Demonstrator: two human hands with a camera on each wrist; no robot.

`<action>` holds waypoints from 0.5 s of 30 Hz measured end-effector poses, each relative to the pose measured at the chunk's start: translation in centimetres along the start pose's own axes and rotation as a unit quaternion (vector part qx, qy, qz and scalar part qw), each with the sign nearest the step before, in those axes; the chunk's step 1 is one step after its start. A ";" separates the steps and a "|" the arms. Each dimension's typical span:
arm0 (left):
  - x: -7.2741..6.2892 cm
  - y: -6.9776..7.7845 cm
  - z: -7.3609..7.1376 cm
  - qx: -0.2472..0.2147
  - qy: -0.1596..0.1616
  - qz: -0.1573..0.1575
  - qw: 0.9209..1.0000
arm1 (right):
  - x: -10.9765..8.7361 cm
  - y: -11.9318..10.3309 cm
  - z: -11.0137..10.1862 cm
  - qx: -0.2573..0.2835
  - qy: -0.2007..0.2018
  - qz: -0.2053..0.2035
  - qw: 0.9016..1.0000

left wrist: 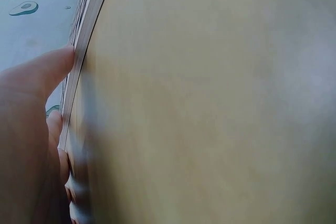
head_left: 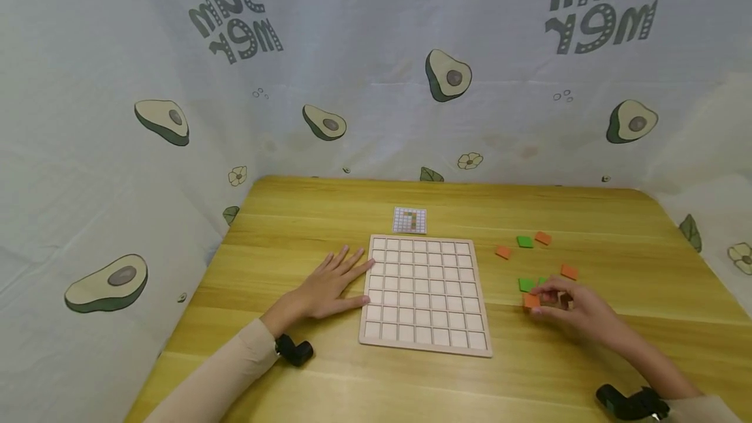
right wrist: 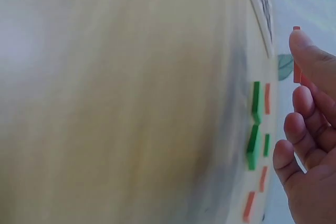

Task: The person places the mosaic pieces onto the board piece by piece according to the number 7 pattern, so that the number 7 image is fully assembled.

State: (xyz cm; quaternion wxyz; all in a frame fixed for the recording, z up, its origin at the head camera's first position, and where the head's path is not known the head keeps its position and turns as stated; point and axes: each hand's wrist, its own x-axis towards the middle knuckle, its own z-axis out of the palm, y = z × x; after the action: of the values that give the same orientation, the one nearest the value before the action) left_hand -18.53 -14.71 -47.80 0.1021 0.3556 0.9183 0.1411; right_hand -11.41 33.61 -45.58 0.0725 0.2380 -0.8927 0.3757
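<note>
My right hand (head_left: 572,309) pinches an orange square tile (head_left: 531,301) between thumb and fingers, to the right of the board. In the right wrist view that tile (right wrist: 297,72) shows edge-on behind the thumb, raised off the table. My left hand (head_left: 329,286) lies flat with fingers spread, thumb and fingertips at the left edge of a pale wooden grid board (head_left: 423,292). In the left wrist view the thumb (left wrist: 58,64) touches the board's side. The board's square cells hold no tiles. A green tile (head_left: 526,285) lies just beyond the held one; another is partly hidden by the right hand.
Behind the board lies a small pattern card (head_left: 409,220) with a printed grid and some coloured squares. Loose on the table (head_left: 305,214) at the right are another green tile (head_left: 525,241) and orange tiles (head_left: 502,252). A printed curtain (head_left: 376,83) hangs around the table.
</note>
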 end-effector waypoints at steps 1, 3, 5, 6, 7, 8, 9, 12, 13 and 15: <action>0.0 0.0 0.0 0.000 -0.001 0.000 1.000 | 0.3 -0.1 0.1 -0.003 0.004 -0.010 1.000; 0.0 0.0 0.0 0.001 -0.003 0.000 1.000 | 0.9 -0.2 0.1 -0.007 0.007 -0.026 1.000; 0.0 0.0 -0.1 0.002 -0.004 -0.001 1.000 | 1.4 -0.5 0.2 -0.007 0.008 -0.033 0.999; 0.0 0.0 -0.1 0.002 -0.005 -0.002 1.000 | 1.7 -0.6 0.2 -0.010 0.008 -0.035 0.999; 0.0 0.0 -0.1 0.003 -0.006 -0.003 1.000 | 1.9 -0.7 0.2 -0.012 0.007 -0.036 0.999; 0.0 0.0 -0.1 0.004 -0.006 -0.003 1.000 | 2.2 -0.9 0.3 -0.014 0.007 -0.036 0.999; 0.0 0.0 -0.1 0.005 -0.006 -0.004 1.000 | 2.4 -1.0 0.3 -0.018 0.007 -0.036 0.999; 0.0 -0.1 0.0 0.004 -0.008 -0.006 1.000 | 3.1 -1.4 0.5 -0.036 0.008 -0.035 0.999; 0.0 -0.1 0.0 0.004 -0.007 -0.005 1.000 | 3.3 -1.5 0.6 -0.040 0.008 -0.032 0.999; 0.1 -0.1 0.0 0.005 -0.006 -0.004 1.000 | 3.7 -1.7 0.7 -0.042 0.006 -0.029 0.999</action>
State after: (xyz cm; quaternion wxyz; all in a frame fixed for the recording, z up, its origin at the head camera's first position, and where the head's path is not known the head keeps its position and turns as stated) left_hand -18.63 -14.75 -47.86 0.1063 0.3533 0.9197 0.1343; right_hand -13.82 30.67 -43.85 0.0982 0.2582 -0.9002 0.3366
